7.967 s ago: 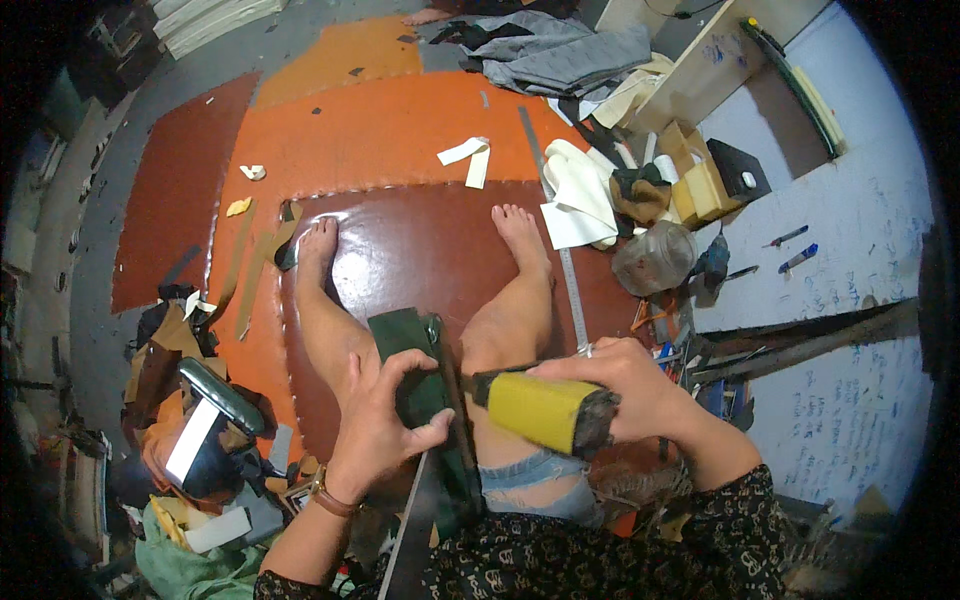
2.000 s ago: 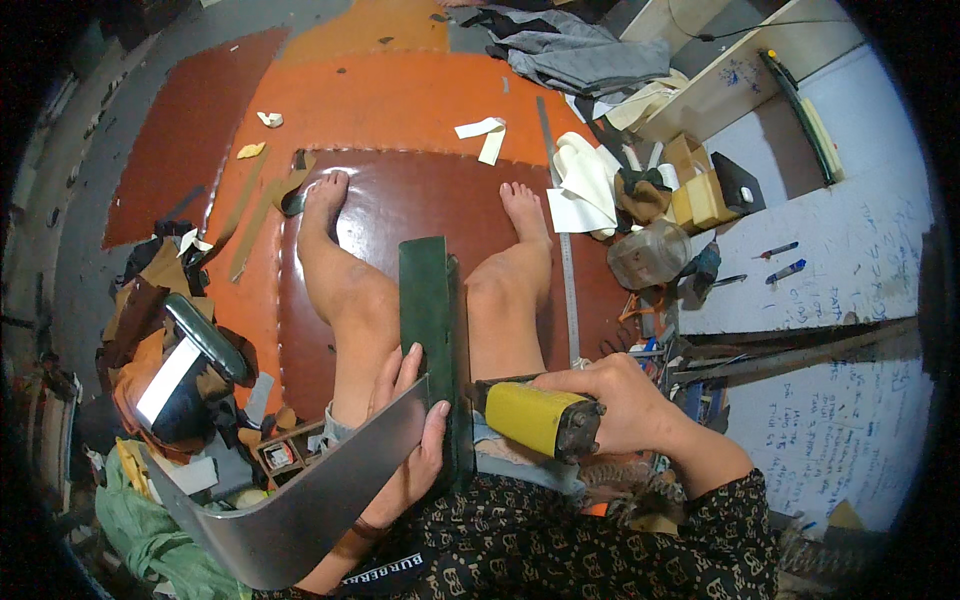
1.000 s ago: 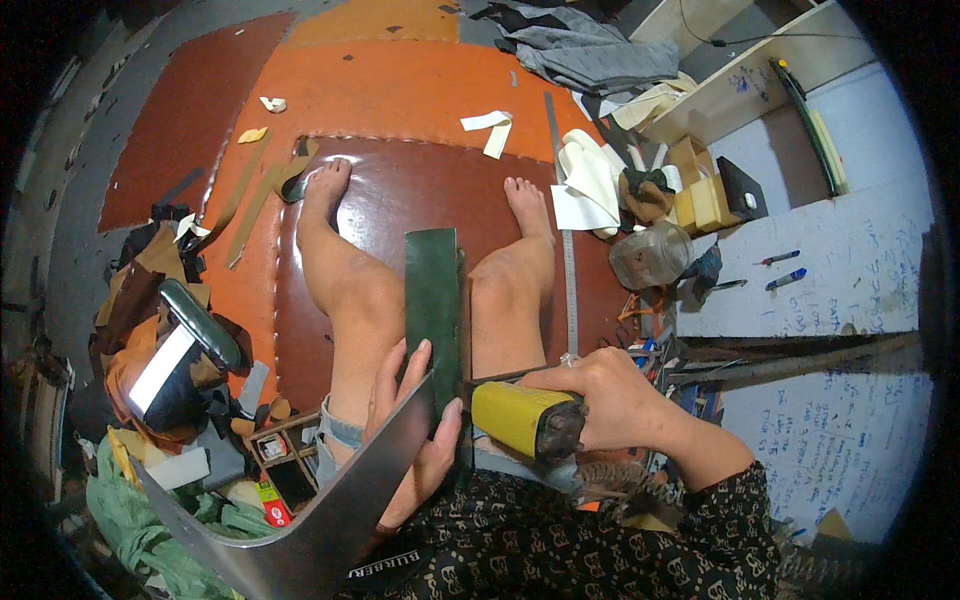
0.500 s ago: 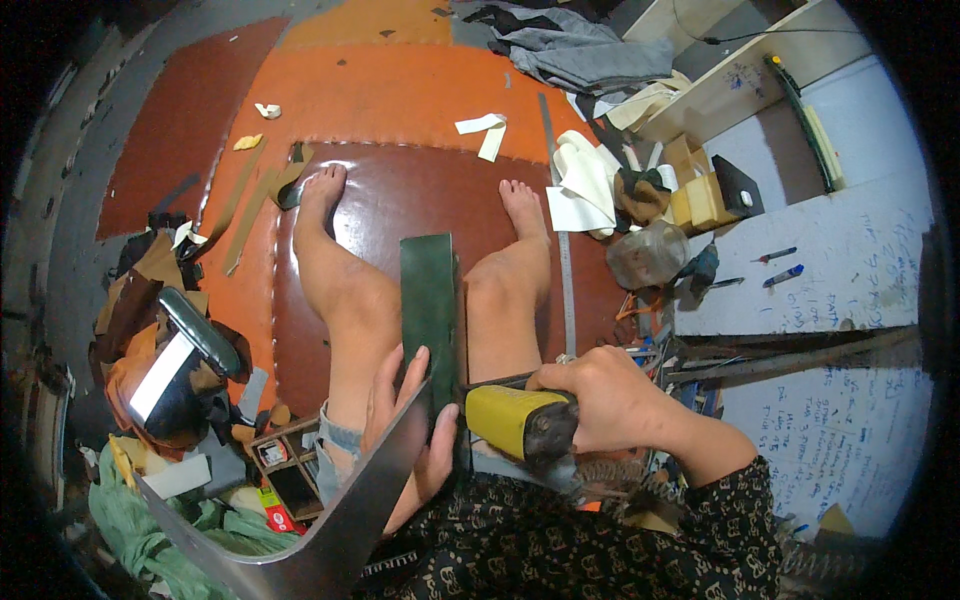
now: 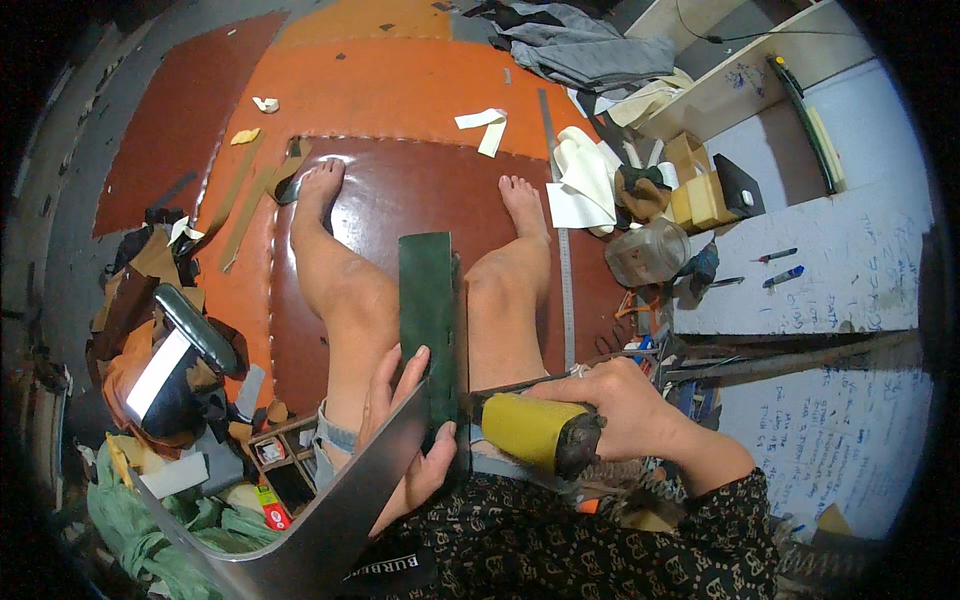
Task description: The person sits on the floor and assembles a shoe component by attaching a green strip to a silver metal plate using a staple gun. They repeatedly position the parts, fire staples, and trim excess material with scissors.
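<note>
A dark green, flat leather-like panel (image 5: 426, 300) stands upright between my knees, with a brown strip along its right edge. My left hand (image 5: 400, 425) holds its lower part, fingers along the left side and thumb lower down; a curved grey metal sheet (image 5: 330, 500) in front covers part of this hand. Just right of the panel, my right hand (image 5: 620, 405) is closed on a tool with a yellow cylindrical body (image 5: 533, 428) and a dark end. A thin dark bar runs from the fingers toward the panel. The exact kind of tool is unclear.
To the right, a clear jar (image 5: 648, 252), pens (image 5: 783, 276) and a yellow block (image 5: 700, 200) sit by a written-on white board (image 5: 850, 290). A steel ruler (image 5: 566, 300) lies past my right leg. Leftward are scraps, a green cloth (image 5: 140, 520) and a wooden divided box (image 5: 290, 465).
My right hand and the yellow-bodied tool have shifted a little to the right, away from the green panel. My left hand and the panel stay almost where they were.
</note>
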A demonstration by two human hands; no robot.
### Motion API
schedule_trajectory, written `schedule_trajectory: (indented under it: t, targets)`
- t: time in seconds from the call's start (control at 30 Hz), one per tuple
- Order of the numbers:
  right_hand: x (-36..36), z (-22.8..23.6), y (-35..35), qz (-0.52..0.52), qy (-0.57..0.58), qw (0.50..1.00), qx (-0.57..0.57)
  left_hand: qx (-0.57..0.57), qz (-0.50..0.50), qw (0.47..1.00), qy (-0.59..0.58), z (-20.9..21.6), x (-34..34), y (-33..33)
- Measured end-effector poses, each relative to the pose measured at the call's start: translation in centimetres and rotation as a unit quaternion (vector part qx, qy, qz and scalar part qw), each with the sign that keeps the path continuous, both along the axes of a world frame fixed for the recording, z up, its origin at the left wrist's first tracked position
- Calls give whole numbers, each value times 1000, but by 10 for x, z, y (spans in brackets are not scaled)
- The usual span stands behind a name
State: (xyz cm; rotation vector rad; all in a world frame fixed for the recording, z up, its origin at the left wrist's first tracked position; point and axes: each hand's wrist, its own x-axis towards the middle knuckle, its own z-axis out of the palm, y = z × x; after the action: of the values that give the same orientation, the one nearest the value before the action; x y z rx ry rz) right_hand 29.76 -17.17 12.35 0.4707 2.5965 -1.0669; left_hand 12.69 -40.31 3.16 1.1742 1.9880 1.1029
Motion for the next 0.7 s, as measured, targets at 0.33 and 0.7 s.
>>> schedule_trajectory:
  t: [0.33, 0.7]
  targets:
    - [-4, -3, -6, 33, -23, 999, 27, 11, -3, 1000, 13, 0, 1, -1]
    - [-2, -11, -8, 52, -20, 997, 51, 7, -1, 1000, -2, 4, 1, 0]
